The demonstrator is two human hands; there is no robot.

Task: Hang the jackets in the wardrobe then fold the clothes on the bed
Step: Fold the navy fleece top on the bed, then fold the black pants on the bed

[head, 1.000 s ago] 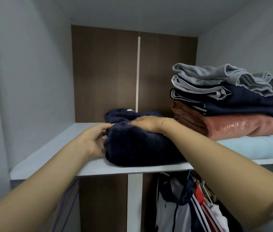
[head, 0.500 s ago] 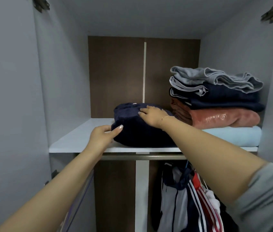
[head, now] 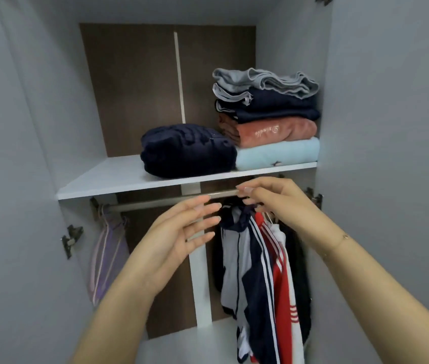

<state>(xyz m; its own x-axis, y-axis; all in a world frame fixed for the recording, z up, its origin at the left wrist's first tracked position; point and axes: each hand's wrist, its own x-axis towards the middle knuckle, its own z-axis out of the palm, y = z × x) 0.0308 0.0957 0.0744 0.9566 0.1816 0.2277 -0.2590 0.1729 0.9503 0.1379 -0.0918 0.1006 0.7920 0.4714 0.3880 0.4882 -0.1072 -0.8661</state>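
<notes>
navy fleece bundle sits folded on the shelf, touching a stack of about five folded pieces; it looks soft, light and prone to slumping, so best lifted from beneath with both palms. below, the striped jacket hangs limp from the rod, one of perhaps three garments, best taken at collar or hanger. left hand released, fingers straight; right hand loosely curled at the rod, grasp uncertain.

bare forearms, thin bracelet, perhaps gold
</notes>
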